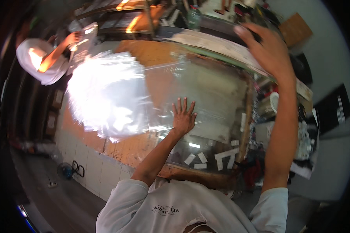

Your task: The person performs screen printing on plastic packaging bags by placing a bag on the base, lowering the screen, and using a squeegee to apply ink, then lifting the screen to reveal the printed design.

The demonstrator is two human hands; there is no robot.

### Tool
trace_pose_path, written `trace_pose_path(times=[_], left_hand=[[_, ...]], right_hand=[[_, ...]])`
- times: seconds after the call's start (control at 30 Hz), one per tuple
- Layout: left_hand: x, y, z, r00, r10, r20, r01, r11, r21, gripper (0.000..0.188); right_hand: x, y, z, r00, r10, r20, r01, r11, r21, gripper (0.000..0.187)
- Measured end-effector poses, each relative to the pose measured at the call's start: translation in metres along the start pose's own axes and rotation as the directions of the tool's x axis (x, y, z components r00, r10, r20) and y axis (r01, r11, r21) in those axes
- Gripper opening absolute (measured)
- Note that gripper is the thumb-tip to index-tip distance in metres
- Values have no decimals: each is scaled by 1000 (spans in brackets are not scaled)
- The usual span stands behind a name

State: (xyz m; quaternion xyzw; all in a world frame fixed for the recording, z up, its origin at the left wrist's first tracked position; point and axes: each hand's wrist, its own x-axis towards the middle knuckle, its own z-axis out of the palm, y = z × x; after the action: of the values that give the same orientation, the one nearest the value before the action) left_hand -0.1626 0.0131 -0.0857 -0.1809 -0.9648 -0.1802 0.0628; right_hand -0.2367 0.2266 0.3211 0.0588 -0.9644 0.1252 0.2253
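My left hand (184, 117) lies flat with its fingers spread on a clear plastic bag (159, 105) near the middle of the worktable. The bag rests partly over a glass-like panel (217, 93). To its left is a wide, fanned pile of shiny clear plastic bags (109, 93), bright with glare. My right hand (266, 48) is raised at the far right, beside a long dark bar (221, 31) and a pale board with a green edge (210, 42). Its thumb is stretched out, but the other fingers are partly hidden, so any hold is unclear.
At the far left another person's hand (72, 38) holds a clear plastic sheet (85, 39). White tape-like strips (200, 157) lie at the panel's near edge. A plastic bottle (194, 17) stands at the back. Clutter lines the right side; a small fan (65, 171) stands on the floor.
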Motion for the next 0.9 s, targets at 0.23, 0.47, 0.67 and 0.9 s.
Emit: trace_pose_path(times=[0.23, 0.47, 0.67, 0.9], left_hand=[[19, 108, 26, 946, 299, 126, -279, 948, -155, 66], [2, 115, 16, 965, 224, 137, -183, 948, -260, 70], [-39, 107, -1, 981, 119, 156, -103, 989, -105, 66], [-56, 105, 1, 977, 152, 151, -137, 985, -100, 67]], right_hand=[[4, -5, -30, 965, -128, 230, 76, 973, 220, 45], [-1, 9, -58, 929, -167, 329, 95, 970, 224, 42], [2, 8, -49, 937, -213, 276, 178, 973, 145, 41], [-1, 6, -41, 942, -237, 238, 232, 971, 50, 39]])
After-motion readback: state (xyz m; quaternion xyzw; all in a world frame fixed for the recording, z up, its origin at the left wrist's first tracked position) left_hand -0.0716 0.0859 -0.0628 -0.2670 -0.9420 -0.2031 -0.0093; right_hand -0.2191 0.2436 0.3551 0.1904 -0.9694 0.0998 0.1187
